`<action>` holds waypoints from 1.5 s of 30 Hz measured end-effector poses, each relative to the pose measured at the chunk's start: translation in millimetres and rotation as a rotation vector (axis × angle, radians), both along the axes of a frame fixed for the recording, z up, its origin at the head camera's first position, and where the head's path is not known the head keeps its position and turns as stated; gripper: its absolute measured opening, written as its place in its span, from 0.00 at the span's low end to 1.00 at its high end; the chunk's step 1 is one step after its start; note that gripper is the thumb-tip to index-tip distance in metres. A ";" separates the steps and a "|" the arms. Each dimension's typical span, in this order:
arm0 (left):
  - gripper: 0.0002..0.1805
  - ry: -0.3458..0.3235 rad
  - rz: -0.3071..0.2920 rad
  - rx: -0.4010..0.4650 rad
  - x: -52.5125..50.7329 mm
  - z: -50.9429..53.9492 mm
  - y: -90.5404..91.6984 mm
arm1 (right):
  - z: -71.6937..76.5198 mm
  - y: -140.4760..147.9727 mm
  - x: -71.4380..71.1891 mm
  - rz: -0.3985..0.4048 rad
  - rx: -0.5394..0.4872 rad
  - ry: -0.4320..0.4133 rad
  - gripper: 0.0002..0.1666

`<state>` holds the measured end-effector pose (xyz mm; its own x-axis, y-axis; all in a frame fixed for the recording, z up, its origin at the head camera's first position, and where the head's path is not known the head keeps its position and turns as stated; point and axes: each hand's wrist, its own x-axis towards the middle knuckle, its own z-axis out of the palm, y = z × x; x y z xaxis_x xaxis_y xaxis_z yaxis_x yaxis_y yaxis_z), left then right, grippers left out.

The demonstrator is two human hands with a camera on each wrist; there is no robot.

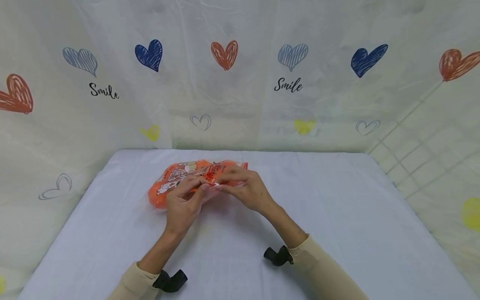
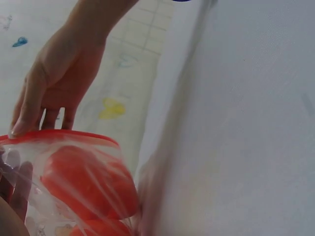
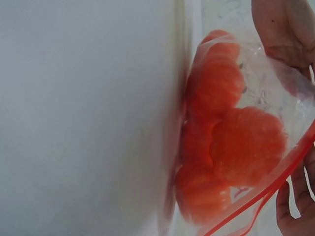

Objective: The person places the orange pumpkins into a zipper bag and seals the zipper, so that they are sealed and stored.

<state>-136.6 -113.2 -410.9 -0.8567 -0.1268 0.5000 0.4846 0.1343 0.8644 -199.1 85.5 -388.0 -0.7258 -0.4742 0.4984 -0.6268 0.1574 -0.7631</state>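
A clear plastic zip bag (image 1: pixel 165 189) with a red zip edge and printed drawings lies on its side on the table. Rounded, ribbed orange pieces (image 3: pixel 248 147) are inside it. At its near edge the left hand (image 1: pixel 183 204) pinches the plastic between thumb and forefinger. Close beside it, the right hand (image 1: pixel 247 189) pinches the same edge. In the left wrist view the red zip strip (image 2: pixel 74 133) runs under the right hand's fingertips. The right wrist view shows the bag's side, with fingers by the strip.
A white cloth covers the table (image 1: pixel 337 216). Behind and around it hangs a pale curtain (image 1: pixel 247 83) printed with hearts and the word Smile. Black wrist mounts (image 1: pixel 170 281) stick out from the sleeve cuffs.
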 end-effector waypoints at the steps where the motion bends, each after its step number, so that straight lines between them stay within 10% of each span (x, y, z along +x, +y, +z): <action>1: 0.09 0.002 0.003 -0.002 0.1 0.2 -0.4 | -1.0 1.4 -0.8 -0.003 0.000 -0.008 0.09; 26: 0.13 -0.059 0.064 -0.135 1.9 0.8 1.2 | -11.2 15.1 -9.3 -0.017 0.054 -0.060 0.11; 45: 0.11 0.056 0.090 -0.085 4.9 -0.1 2.0 | -13.0 11.3 -4.4 0.045 0.008 0.032 0.11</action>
